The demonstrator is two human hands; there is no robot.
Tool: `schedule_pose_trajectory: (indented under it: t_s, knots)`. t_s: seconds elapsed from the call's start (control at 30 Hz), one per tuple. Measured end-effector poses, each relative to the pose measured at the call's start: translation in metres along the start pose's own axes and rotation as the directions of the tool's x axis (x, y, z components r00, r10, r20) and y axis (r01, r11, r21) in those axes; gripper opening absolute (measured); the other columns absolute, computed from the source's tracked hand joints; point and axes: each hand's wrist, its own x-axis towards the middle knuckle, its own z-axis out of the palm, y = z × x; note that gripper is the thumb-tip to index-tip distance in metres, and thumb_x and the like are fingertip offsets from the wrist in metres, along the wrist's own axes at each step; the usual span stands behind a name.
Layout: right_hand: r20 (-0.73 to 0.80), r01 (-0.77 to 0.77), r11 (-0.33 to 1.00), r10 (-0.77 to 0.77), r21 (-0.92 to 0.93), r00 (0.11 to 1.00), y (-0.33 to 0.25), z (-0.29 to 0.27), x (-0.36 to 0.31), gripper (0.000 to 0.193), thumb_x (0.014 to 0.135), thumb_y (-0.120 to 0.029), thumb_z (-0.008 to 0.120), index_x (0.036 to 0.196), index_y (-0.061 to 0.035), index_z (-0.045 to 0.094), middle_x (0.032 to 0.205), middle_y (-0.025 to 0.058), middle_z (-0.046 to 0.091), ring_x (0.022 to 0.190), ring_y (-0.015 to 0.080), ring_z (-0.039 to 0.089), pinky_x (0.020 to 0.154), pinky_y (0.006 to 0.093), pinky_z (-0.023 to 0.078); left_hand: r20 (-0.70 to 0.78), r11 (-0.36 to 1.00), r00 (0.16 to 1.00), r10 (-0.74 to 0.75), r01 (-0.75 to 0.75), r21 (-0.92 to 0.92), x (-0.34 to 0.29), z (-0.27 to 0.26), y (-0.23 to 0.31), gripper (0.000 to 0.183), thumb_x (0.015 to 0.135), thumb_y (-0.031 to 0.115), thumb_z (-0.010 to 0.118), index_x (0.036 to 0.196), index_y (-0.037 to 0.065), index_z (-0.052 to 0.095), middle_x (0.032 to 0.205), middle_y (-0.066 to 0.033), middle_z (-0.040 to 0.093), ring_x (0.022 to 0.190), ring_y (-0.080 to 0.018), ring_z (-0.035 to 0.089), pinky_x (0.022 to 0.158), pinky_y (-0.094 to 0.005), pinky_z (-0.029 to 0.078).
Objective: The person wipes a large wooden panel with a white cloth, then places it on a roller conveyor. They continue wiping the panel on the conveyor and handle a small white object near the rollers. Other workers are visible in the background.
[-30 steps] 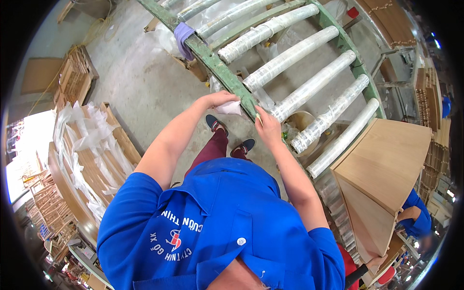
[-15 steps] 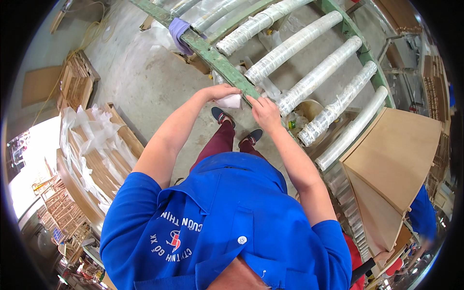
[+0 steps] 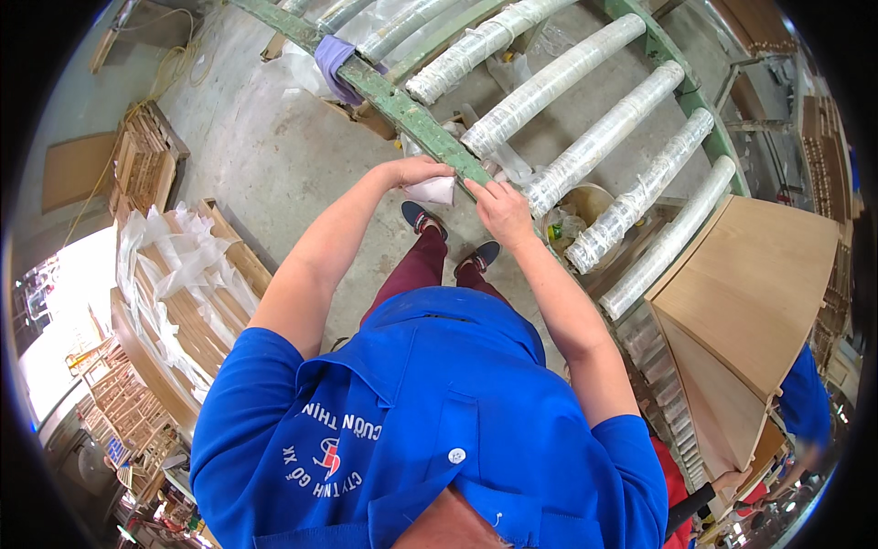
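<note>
My left hand is closed at the near edge of the green roller frame, with a pale pinkish-white cloth bunched beneath its fingers. Beside it, my right hand rests its curled fingers on the same green rail; whether they hold anything is hidden from me. Beyond the rail lie several rollers wrapped in clear film, set side by side across the frame. Farther left along the rail, a purple cloth hangs over it.
On the right, a large wooden cabinet-like piece sits at the rollers' end. A person's blue sleeve shows behind it. At left stand wooden panels draped with white foam sheets, and a stack of wood pieces. A bucket is under the rollers.
Both hands stay at the rail in nearly the same pose. The view has shifted slightly, and the wooden piece at right has moved a little.
</note>
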Motion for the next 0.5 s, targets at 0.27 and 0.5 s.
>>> schedule_pose_trajectory:
  t_s: [0.27,0.5]
  knots:
    - [0.001,0.007,1.0,-0.007,-0.008,1.0,-0.0006,-0.0005,0.001,0.042,0.068,-0.008,0.062,0.108,-0.0177,0.059,0.075,0.0021,0.049,0.069,0.0192,0.053,0.059,0.0314,0.048,0.002,1.0,1.0,-0.01,0.01,0.001,-0.0013,-0.0009,0.0012,0.059,0.076,0.052,0.055,0.107,0.002,0.061,0.098,-0.0074,0.062,0.08,-0.0152,0.057,0.067,-0.0288,0.046]
    - [0.018,-0.005,1.0,0.006,-0.029,1.0,-0.0014,0.0025,0.0001,0.041,0.068,-0.009,0.062,0.109,-0.0176,0.059,0.076,0.0015,0.051,0.07,0.0189,0.054,0.059,0.0315,0.048,0.008,0.999,1.0,-0.027,0.027,0.019,-0.005,-0.0016,0.0062,0.057,0.077,0.051,0.055,0.107,0.003,0.061,0.098,-0.0068,0.062,0.079,-0.0149,0.058,0.066,-0.0286,0.045]
